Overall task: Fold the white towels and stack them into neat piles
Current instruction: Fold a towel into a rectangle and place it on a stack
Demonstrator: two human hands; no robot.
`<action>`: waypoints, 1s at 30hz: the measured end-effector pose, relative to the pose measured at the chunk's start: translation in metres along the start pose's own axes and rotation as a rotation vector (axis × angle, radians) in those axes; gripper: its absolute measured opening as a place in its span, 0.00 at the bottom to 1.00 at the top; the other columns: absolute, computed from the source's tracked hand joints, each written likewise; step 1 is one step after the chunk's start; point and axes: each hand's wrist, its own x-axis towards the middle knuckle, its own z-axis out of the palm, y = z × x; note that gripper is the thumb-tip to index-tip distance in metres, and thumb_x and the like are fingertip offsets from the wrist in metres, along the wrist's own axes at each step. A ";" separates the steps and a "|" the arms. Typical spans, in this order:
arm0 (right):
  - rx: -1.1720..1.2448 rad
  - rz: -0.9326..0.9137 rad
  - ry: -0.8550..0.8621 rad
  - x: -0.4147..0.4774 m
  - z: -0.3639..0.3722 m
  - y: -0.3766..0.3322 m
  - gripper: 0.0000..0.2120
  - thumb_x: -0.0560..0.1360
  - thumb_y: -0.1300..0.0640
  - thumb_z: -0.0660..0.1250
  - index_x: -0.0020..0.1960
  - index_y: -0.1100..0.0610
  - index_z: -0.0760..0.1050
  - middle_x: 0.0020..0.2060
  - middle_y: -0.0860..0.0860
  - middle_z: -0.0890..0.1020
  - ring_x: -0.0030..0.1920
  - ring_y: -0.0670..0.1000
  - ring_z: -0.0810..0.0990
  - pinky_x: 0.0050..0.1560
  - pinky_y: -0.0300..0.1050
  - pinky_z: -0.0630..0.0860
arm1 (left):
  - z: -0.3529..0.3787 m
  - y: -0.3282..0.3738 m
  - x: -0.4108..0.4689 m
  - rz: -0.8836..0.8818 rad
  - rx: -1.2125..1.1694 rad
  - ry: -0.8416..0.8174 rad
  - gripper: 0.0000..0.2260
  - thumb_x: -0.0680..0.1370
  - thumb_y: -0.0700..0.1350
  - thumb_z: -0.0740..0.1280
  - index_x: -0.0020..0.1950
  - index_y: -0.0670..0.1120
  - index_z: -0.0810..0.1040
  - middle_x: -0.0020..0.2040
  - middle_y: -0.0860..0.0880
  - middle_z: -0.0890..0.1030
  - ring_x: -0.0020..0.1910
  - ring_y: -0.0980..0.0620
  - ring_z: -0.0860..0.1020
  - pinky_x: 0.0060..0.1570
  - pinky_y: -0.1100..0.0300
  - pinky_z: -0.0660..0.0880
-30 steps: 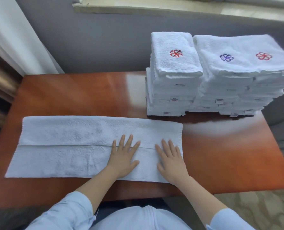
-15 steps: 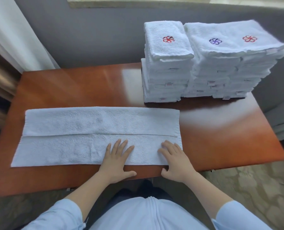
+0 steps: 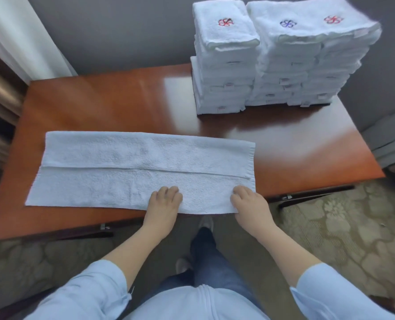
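You were mid-fold: the towel [image 3: 122, 172] lay flat on the table [image 3: 122, 100], your left hand [image 3: 165, 202] and right hand [image 3: 249, 202] gripping its near edge with curled fingers [image 3: 170, 191]; the next move called for lifting that edge evenly

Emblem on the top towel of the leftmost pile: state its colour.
Mostly red emblem, seen best in the head view.

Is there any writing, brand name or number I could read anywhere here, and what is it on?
No words or numbers can be read.
On the stacked towels, the small sewn tags: too small and blurred to read.
On the top towels, the stitched emblems, red and blue: flower-like signs, no letters.
On the flat towel: no writing shows.
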 end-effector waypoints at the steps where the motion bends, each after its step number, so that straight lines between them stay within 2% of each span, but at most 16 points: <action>1: 0.032 0.017 -0.008 -0.003 0.001 0.000 0.15 0.54 0.70 0.72 0.38 0.61 0.74 0.42 0.55 0.79 0.39 0.59 0.77 0.30 0.44 0.64 | 0.000 0.000 -0.001 0.002 -0.012 -0.012 0.15 0.77 0.41 0.62 0.63 0.48 0.70 0.66 0.50 0.69 0.59 0.46 0.70 0.54 0.55 0.68; 4: 0.194 0.183 -0.028 -0.014 0.002 0.000 0.07 0.68 0.64 0.65 0.45 0.58 0.72 0.45 0.50 0.77 0.43 0.57 0.75 0.35 0.47 0.67 | -0.002 -0.004 -0.003 0.059 -0.136 0.024 0.08 0.79 0.42 0.63 0.59 0.47 0.74 0.63 0.50 0.72 0.57 0.47 0.72 0.50 0.55 0.71; 6: 0.316 0.321 -0.040 -0.015 0.000 -0.001 0.05 0.72 0.60 0.63 0.48 0.54 0.72 0.45 0.47 0.78 0.46 0.54 0.76 0.39 0.46 0.70 | -0.004 -0.011 -0.004 0.070 -0.293 0.069 0.05 0.81 0.43 0.63 0.54 0.46 0.77 0.58 0.50 0.76 0.55 0.47 0.73 0.45 0.54 0.72; 8: 0.390 0.448 -0.012 -0.010 -0.007 -0.002 0.05 0.73 0.59 0.63 0.49 0.52 0.74 0.44 0.46 0.80 0.46 0.53 0.77 0.39 0.45 0.69 | -0.013 -0.017 -0.001 0.015 -0.382 0.059 0.05 0.83 0.45 0.59 0.54 0.48 0.75 0.52 0.52 0.77 0.51 0.49 0.74 0.45 0.53 0.72; 12: 0.582 0.647 0.091 0.014 -0.025 -0.002 0.06 0.73 0.59 0.60 0.42 0.49 0.74 0.38 0.44 0.79 0.40 0.50 0.76 0.33 0.43 0.66 | -0.036 -0.026 0.019 -0.043 -0.403 0.127 0.07 0.84 0.47 0.54 0.48 0.50 0.69 0.41 0.53 0.77 0.38 0.49 0.74 0.38 0.53 0.71; 14: 0.649 0.687 0.124 0.031 -0.033 0.003 0.06 0.73 0.58 0.61 0.41 0.49 0.73 0.36 0.42 0.77 0.38 0.47 0.75 0.32 0.42 0.65 | -0.050 -0.031 0.036 -0.051 -0.392 0.167 0.08 0.84 0.46 0.54 0.47 0.50 0.68 0.40 0.52 0.76 0.37 0.48 0.73 0.36 0.52 0.68; 16: 0.675 0.714 0.142 0.051 -0.041 0.009 0.06 0.74 0.58 0.60 0.40 0.50 0.73 0.36 0.43 0.77 0.38 0.49 0.75 0.31 0.41 0.64 | -0.062 -0.036 0.057 -0.067 -0.377 0.180 0.08 0.84 0.45 0.53 0.47 0.48 0.69 0.42 0.51 0.76 0.39 0.46 0.74 0.39 0.50 0.70; 21: 0.647 0.782 0.138 0.102 -0.049 0.032 0.05 0.73 0.58 0.60 0.41 0.50 0.72 0.37 0.48 0.78 0.40 0.55 0.76 0.31 0.43 0.64 | -0.075 -0.050 0.113 -0.056 -0.374 0.183 0.09 0.84 0.44 0.55 0.52 0.46 0.74 0.47 0.49 0.77 0.46 0.43 0.75 0.44 0.49 0.70; 24: 0.532 0.780 0.067 0.122 -0.044 0.047 0.07 0.72 0.58 0.60 0.46 0.49 0.74 0.41 0.51 0.80 0.42 0.58 0.77 0.36 0.46 0.68 | -0.076 -0.053 0.146 -0.041 -0.344 0.154 0.09 0.83 0.43 0.55 0.49 0.47 0.74 0.44 0.50 0.77 0.44 0.43 0.75 0.42 0.49 0.71; 27: 0.269 0.669 0.014 0.132 -0.034 0.063 0.13 0.71 0.60 0.62 0.54 0.52 0.76 0.45 0.52 0.81 0.47 0.58 0.78 0.43 0.48 0.67 | -0.069 -0.047 0.171 -0.011 -0.279 0.094 0.09 0.82 0.42 0.55 0.53 0.48 0.75 0.47 0.50 0.77 0.47 0.46 0.76 0.43 0.53 0.69; 30: 0.061 0.509 -0.006 0.138 -0.022 0.072 0.19 0.68 0.61 0.64 0.58 0.52 0.74 0.49 0.50 0.77 0.50 0.55 0.74 0.48 0.48 0.67 | -0.059 -0.044 0.186 -0.011 -0.270 0.063 0.09 0.82 0.44 0.57 0.56 0.49 0.75 0.51 0.52 0.78 0.50 0.49 0.75 0.48 0.54 0.70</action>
